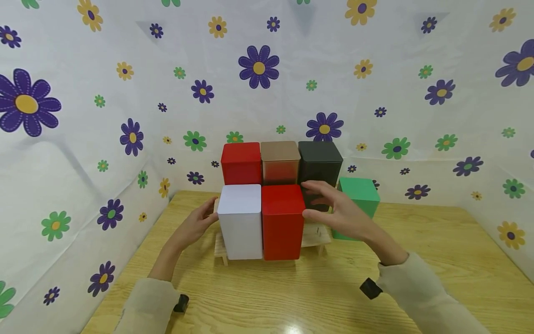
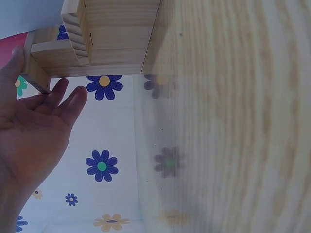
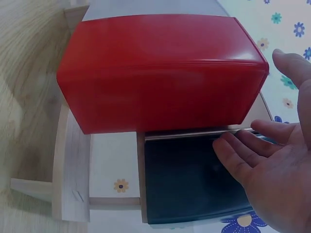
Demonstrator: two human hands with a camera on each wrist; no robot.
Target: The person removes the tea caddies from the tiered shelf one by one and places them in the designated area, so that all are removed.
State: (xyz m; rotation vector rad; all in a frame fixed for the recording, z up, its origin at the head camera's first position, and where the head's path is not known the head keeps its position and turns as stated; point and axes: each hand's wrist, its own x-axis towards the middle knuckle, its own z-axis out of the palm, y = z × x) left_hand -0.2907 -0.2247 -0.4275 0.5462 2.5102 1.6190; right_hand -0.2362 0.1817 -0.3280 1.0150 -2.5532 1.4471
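Note:
On a stepped wooden stand (image 1: 315,235), a white box (image 1: 240,227) and a red box (image 1: 282,227) stand side by side in front. Behind them, higher up, are another red box (image 1: 241,162), a gold-brown box (image 1: 280,162) and a black box (image 1: 319,162). My left hand (image 1: 194,227) is at the white box's left side, fingers loosely bent; in the left wrist view its thumb and fingers lie at the end of the stand. Beside the front red box's right edge, my right hand (image 3: 277,160) has its fingers spread, overlapping the black box in the right wrist view.
A green box (image 1: 359,195) stands on the wooden table (image 1: 421,269) to the right of the stand, partly behind my right hand. A white flower-patterned sheet (image 1: 400,106) hangs behind and along both sides of the table.

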